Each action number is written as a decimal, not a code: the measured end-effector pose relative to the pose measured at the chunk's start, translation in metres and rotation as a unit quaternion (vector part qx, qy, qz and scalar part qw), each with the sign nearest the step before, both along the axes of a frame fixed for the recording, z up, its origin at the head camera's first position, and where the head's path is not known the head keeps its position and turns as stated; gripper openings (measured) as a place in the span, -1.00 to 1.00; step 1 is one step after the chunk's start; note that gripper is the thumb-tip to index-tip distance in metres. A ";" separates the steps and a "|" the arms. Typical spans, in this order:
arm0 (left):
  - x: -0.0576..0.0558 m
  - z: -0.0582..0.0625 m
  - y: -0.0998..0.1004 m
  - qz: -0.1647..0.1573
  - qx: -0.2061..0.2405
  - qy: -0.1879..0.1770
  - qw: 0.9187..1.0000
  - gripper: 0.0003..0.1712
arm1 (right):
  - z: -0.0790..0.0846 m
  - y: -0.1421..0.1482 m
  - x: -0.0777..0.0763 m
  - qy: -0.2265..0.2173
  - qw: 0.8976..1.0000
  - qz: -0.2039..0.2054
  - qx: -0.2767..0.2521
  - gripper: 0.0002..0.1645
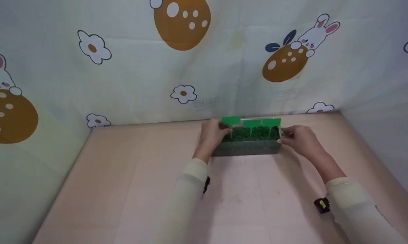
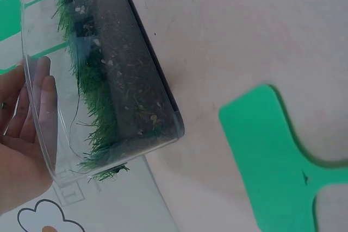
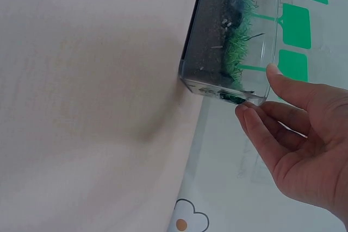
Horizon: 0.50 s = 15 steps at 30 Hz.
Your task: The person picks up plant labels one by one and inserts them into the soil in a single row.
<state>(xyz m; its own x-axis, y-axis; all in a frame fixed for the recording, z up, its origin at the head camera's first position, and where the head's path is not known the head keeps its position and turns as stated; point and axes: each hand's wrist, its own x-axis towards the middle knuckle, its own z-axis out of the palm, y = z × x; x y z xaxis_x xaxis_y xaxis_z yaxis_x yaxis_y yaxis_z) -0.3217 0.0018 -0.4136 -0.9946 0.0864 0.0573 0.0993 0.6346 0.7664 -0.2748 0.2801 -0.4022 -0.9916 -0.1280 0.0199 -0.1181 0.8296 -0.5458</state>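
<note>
A clear-walled planter box (image 1: 246, 148) filled with dark soil and green artificial grass (image 3: 237, 50) stands near the back of the table. Three green plant labels rise from the grass: a left one (image 1: 231, 120), a middle one (image 1: 252, 123) and a right one (image 1: 271, 122). At the box's left end, my left hand (image 1: 212, 134) pinches the stem of the left label between thumb and fingers. My right hand (image 1: 300, 139) grips the right end wall, thumb at the rim and fingers outside. Another green label (image 2: 261, 156) lies on the table in the left wrist view.
The pale table (image 1: 122, 189) meets a fabric backdrop (image 1: 139, 78) printed with rabbits, eggs and flowers just behind the box. Fabric also hangs at both sides. My left forearm (image 1: 187, 193) covers part of the table.
</note>
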 end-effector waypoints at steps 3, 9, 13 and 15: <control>-0.001 -0.001 0.000 0.003 0.001 0.006 1.000 -0.86 | -0.001 0.000 0.000 0.000 1.000 -0.002 0.002 -0.44; -0.003 0.000 0.002 0.009 -0.017 0.026 0.999 -0.84 | -0.001 0.000 -0.002 0.003 1.000 -0.004 -0.003 -0.45; -0.003 -0.001 0.004 0.011 -0.027 0.019 0.999 -0.82 | -0.001 0.001 -0.001 0.001 1.000 -0.003 -0.005 -0.46; -0.004 -0.002 0.004 0.003 -0.045 0.016 0.999 -0.83 | -0.001 0.001 0.000 0.001 1.000 -0.003 -0.003 -0.45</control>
<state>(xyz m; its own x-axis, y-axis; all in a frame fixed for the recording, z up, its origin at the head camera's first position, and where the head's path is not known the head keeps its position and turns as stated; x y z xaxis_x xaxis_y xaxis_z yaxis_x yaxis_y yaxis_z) -0.3252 0.0063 -0.4155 -0.9929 0.0864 0.0822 0.1192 0.7022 0.7020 -0.2752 0.2814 -0.4036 -0.9923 -0.1217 0.0222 -0.1137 0.8270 -0.5507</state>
